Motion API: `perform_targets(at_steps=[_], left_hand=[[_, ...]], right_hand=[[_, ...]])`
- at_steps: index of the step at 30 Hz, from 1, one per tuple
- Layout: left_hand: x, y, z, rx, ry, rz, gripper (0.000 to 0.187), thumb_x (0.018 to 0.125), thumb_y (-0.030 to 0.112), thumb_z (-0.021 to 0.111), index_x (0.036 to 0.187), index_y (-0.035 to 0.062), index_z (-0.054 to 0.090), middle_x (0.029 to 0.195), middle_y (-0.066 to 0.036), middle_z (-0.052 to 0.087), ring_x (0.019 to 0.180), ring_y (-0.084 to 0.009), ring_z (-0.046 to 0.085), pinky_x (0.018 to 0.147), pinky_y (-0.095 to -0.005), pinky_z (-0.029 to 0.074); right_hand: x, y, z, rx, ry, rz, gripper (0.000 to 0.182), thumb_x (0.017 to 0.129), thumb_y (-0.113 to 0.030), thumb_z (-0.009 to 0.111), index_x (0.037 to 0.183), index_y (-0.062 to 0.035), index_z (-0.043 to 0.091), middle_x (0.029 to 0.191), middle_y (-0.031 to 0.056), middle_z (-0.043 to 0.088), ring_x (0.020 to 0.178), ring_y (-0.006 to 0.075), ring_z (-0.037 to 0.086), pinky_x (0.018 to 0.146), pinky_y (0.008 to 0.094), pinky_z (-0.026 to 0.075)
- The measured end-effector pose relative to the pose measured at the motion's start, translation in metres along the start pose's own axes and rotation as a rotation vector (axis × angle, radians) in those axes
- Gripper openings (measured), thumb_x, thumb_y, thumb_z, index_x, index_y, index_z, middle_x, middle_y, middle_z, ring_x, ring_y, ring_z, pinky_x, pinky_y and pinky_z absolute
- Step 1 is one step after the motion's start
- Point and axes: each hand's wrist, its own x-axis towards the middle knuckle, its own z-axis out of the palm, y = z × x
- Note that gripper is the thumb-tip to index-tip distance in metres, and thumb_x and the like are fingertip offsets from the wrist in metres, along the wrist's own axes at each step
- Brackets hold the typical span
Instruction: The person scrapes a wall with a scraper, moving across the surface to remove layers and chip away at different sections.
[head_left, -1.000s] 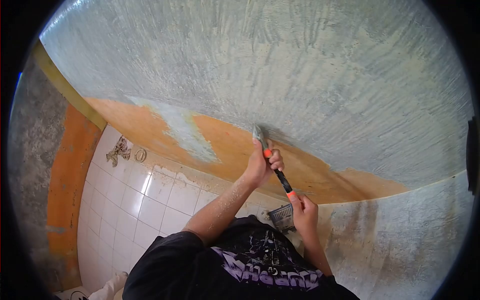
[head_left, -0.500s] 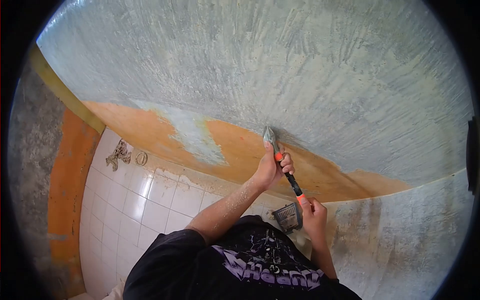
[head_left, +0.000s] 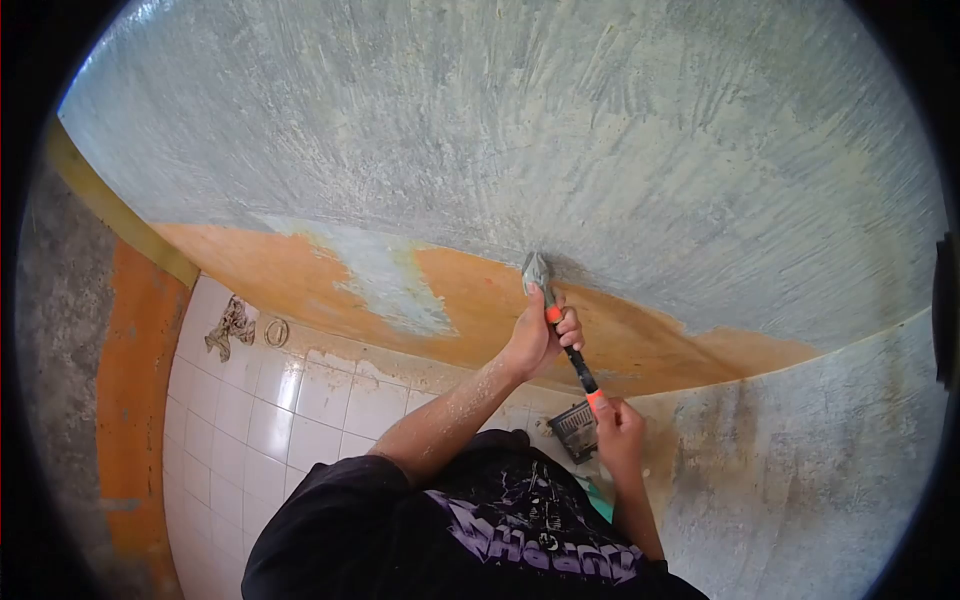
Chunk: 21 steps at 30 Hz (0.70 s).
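Observation:
Near the head end of a long-handled scraper [head_left: 577, 362], my left hand [head_left: 538, 335] is closed around the grip. Its grey, dusty head [head_left: 537, 269] meets the wall along the line where bare grey gives way to orange paint. My right hand [head_left: 621, 432] is wrapped around the orange end of the black handle, lower and to the right. The wall [head_left: 450, 130] is rough and streaked grey above, with a band of orange paint [head_left: 470, 290] below. Pale dust speckles my left forearm.
A dark paint tray with a ribbed grid [head_left: 575, 432] sits on the floor by my right hand. Along the wall's foot on the white tiles [head_left: 270, 420] lie a crumpled rag [head_left: 231, 328] and a ring-shaped object [head_left: 276, 332]. An orange-edged opening [head_left: 140, 380] stands at the left.
Both hands and the scraper have shifted very slightly left, the right hand most. The view has turned a little, and a green thing now shows beside my shirt.

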Motion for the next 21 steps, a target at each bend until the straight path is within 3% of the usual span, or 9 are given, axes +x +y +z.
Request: perform_targets(at_steps=[3, 7, 11, 14, 21], left_hand=[[-0.003, -0.001, 0.006, 0.000, 0.017, -0.032, 0.057, 0.095, 0.070, 0.022, 0.094, 0.0164, 0.041, 0.068, 0.001, 0.033, 0.061, -0.0155, 0.036, 0.069, -0.0378, 0.040], [-0.007, 0.015, 0.000, 0.007, -0.021, 0.010, 0.056, 0.095, 0.070, 0.023, 0.094, 0.0165, 0.041, 0.068, 0.000, 0.033, 0.061, -0.0155, 0.036, 0.069, -0.0383, 0.041], [-0.007, 0.012, 0.007, 0.003, 0.045, -0.060, 0.057, 0.095, 0.070, 0.022, 0.095, 0.0163, 0.040, 0.068, 0.000, 0.033, 0.061, -0.0153, 0.036, 0.068, -0.0382, 0.041], [-0.006, 0.015, -0.011, 0.014, -0.009, -0.028, 0.057, 0.095, 0.070, 0.023, 0.095, 0.0159, 0.041, 0.069, 0.000, 0.034, 0.061, -0.0156, 0.037, 0.069, -0.0380, 0.041], [-0.011, 0.022, 0.000, 0.008, -0.004, -0.086, 0.058, 0.095, 0.071, 0.023, 0.095, 0.0155, 0.040, 0.070, 0.000, 0.035, 0.063, -0.0161, 0.037, 0.071, -0.0380, 0.041]], right_hand=[[-0.002, -0.018, -0.012, 0.149, -0.023, 0.077, 0.040, 0.091, -0.038, 0.070, 0.082, 0.0008, 0.067, 0.056, 0.0015, 0.047, 0.052, 0.0083, 0.042, 0.049, 0.0288, 0.034], [-0.002, -0.034, 0.002, -0.056, -0.009, 0.022, 0.039, 0.091, -0.036, 0.070, 0.082, 0.0016, 0.067, 0.057, -0.0023, 0.045, 0.053, 0.0070, 0.039, 0.049, 0.0269, 0.032], [-0.009, -0.029, 0.001, 0.107, -0.009, 0.082, 0.042, 0.091, -0.040, 0.069, 0.082, 0.0001, 0.068, 0.056, 0.0013, 0.045, 0.052, 0.0095, 0.040, 0.050, 0.0290, 0.034], [-0.008, -0.028, 0.015, -0.005, 0.030, -0.040, 0.040, 0.091, -0.038, 0.069, 0.081, 0.0008, 0.067, 0.057, 0.0002, 0.046, 0.053, 0.0087, 0.041, 0.050, 0.0279, 0.034], [-0.014, -0.022, 0.015, 0.076, 0.022, 0.077, 0.041, 0.092, -0.037, 0.068, 0.078, 0.0013, 0.065, 0.057, 0.0003, 0.048, 0.054, 0.0094, 0.042, 0.050, 0.0291, 0.035]])
